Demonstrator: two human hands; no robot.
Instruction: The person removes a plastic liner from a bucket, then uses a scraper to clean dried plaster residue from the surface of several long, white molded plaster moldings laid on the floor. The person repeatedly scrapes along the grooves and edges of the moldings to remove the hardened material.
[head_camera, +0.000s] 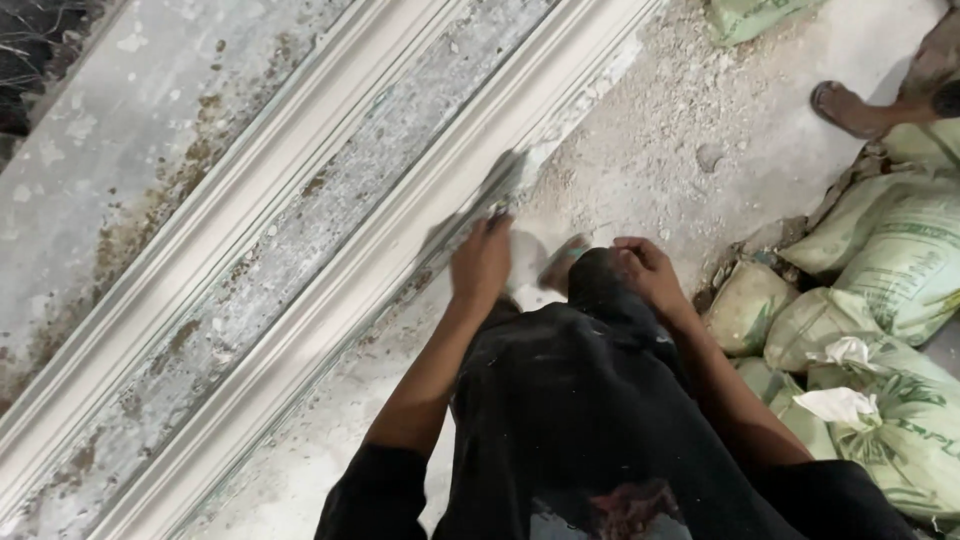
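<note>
Low in the frame, dark trousers (590, 420) cover the person's bent knee, and the right hand (648, 275) rests on it, fingers curled on nothing. Just above, at centre, the left hand (482, 262) clamps a blurred flat trowel (480, 205) against the pale moulding (400, 240) running diagonally; green sacks (870, 330) lie at right.

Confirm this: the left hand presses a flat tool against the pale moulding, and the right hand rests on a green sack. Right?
Not quite. In the head view the right hand rests on the person's dark-trousered knee, not on a sack; the green sacks lie beside it. The left hand does press the flat tool against the moulding.
</note>
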